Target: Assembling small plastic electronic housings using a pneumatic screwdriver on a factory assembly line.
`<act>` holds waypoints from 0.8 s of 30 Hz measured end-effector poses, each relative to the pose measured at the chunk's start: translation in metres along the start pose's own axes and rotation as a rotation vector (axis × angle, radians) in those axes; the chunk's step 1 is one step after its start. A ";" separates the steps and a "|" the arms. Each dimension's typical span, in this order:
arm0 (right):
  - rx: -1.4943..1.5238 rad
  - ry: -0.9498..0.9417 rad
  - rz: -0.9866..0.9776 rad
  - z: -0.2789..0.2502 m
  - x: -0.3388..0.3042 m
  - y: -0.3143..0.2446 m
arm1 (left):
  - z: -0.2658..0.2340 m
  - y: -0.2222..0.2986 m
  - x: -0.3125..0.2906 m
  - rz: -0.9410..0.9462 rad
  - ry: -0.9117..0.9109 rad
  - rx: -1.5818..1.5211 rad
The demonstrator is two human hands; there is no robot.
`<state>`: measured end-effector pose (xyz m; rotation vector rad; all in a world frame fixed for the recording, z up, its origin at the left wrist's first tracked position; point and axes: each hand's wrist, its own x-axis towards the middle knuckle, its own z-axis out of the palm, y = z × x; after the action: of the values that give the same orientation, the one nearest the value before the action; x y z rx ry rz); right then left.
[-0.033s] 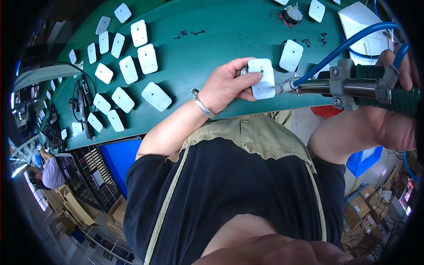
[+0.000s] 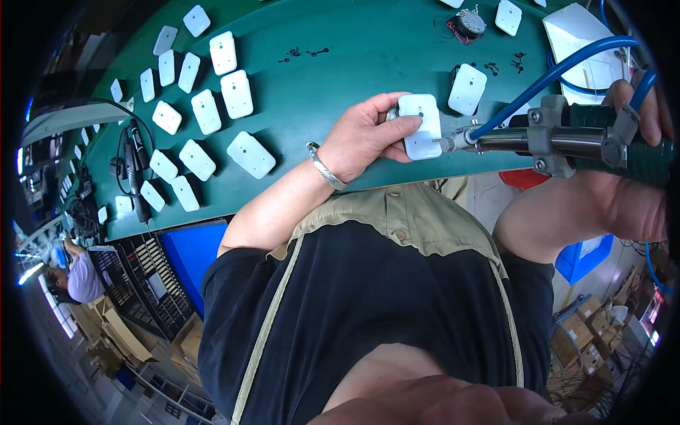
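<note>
My left hand (image 2: 358,138) is closed round a white rounded rectangular housing (image 2: 423,145), with the thumb lying across its face. The piece is held just above the table's near edge. At its right side sits the nozzle of an automatic-feed screwdriver (image 2: 577,139), fed by a blue hose (image 2: 556,74). My right hand (image 2: 646,117) is wrapped round the dark green grip of this screwdriver at the far right, partly hidden behind it. Whether the tip touches a screw cannot be made out.
Several white housings (image 2: 236,94) stand across the left of the green table (image 2: 340,71). Another housing (image 2: 467,89) lies beyond the nozzle, near small dark screws (image 2: 518,62) and a round part with wires (image 2: 468,25). Corded tools (image 2: 134,170) lie at left; a blue bin (image 2: 584,258) stands below right.
</note>
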<state>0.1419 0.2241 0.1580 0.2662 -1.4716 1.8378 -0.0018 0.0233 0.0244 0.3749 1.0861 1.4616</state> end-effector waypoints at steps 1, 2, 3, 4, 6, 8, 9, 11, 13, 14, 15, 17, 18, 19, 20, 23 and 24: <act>-0.003 -0.004 0.002 0.000 0.000 0.001 | 0.000 0.001 0.000 -0.007 0.006 -0.006; -0.004 -0.001 0.002 0.000 0.000 0.001 | 0.001 0.001 0.000 -0.015 0.013 -0.012; -0.003 -0.002 0.004 0.001 -0.001 0.003 | 0.001 0.000 0.000 -0.016 0.015 -0.014; -0.004 -0.001 0.004 0.000 -0.001 0.004 | 0.001 -0.002 -0.001 -0.025 0.018 -0.062; 0.000 -0.009 0.009 0.003 0.000 0.006 | 0.001 -0.002 -0.001 -0.028 0.021 -0.109; 0.001 -0.008 0.006 0.003 0.001 0.006 | -0.001 -0.006 0.000 -0.029 0.035 -0.070; 0.001 -0.007 -0.001 0.001 0.001 0.006 | -0.004 -0.007 -0.001 -0.031 0.037 -0.068; 0.006 -0.007 0.000 -0.001 0.001 0.005 | -0.014 -0.007 -0.003 0.094 0.173 0.138; 0.007 -0.006 -0.005 -0.003 0.002 0.003 | -0.025 -0.010 -0.006 0.107 0.205 0.156; 0.011 -0.007 -0.007 -0.004 0.003 0.002 | -0.027 -0.012 -0.008 0.082 0.218 0.121; 0.016 -0.009 -0.009 -0.005 0.003 0.002 | -0.028 -0.014 -0.010 0.056 0.229 0.086; 0.018 -0.011 -0.008 -0.006 0.003 0.001 | -0.022 -0.018 -0.009 0.032 0.209 0.079; 0.018 -0.012 -0.009 -0.006 0.002 0.001 | -0.017 -0.019 -0.007 -0.001 0.164 0.034; 0.019 -0.013 -0.008 -0.005 0.001 0.001 | -0.014 -0.021 -0.006 -0.033 0.117 -0.011; 0.016 -0.012 -0.011 -0.004 0.001 0.001 | -0.011 -0.022 -0.003 -0.057 0.054 -0.023; 0.015 -0.011 -0.008 -0.002 -0.002 0.001 | -0.004 -0.020 0.000 -0.061 0.005 0.001; 0.011 -0.010 -0.010 -0.002 -0.002 0.001 | -0.003 -0.020 0.001 -0.067 0.012 -0.006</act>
<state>0.1434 0.2246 0.1554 0.2878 -1.4649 1.8392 0.0078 0.0200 0.0073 0.3230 1.0930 1.4092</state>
